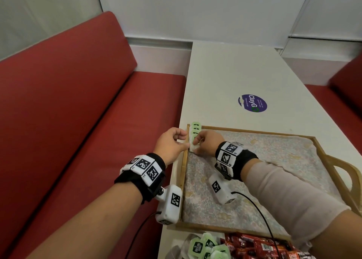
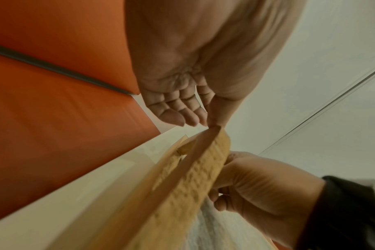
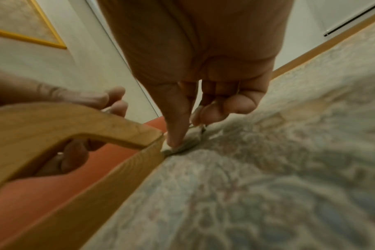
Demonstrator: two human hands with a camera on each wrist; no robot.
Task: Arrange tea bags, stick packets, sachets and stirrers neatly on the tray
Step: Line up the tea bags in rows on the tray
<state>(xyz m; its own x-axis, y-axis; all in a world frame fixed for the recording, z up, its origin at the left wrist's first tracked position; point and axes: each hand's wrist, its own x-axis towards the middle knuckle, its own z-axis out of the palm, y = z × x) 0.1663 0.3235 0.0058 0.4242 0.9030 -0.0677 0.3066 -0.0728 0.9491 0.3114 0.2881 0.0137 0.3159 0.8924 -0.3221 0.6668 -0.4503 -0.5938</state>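
- My left hand (image 1: 172, 144) sits just outside the left rim of the shallow wooden tray (image 1: 325, 153), near its far-left corner; the fingers are loosely curled with nothing in them, and the thumb tip touches the rim's top edge.
- My right hand (image 1: 205, 142) reaches across the tray to that same far-left corner, wrist raised and knuckles up; in the right wrist view the thumb presses down on a pale tea bag (image 3: 178, 148) lying on the floral cloth liner (image 1: 264, 170), with the other fingers bent over it.
- I think that hand is pinching the bag, though the wrist picture is blurred at the fingertips.
- A short row of light green tea bags (image 1: 195, 128) runs along the tray's left rim from the far-left corner towards the right hand, the bags overlapping.
- The tray rests on the long white table (image 1: 235, 72), at its left edge and near end.
- Beyond the tray's near edge lies a loose heap of green tea bags (image 1: 205, 246), and just to its right a pile of red stick packets (image 1: 260, 247); my right forearm crosses above the red pile.
- A round purple sticker (image 1: 252, 103) is on the table past the tray's far edge.
- Red padded benches (image 1: 78, 112) flank the table.
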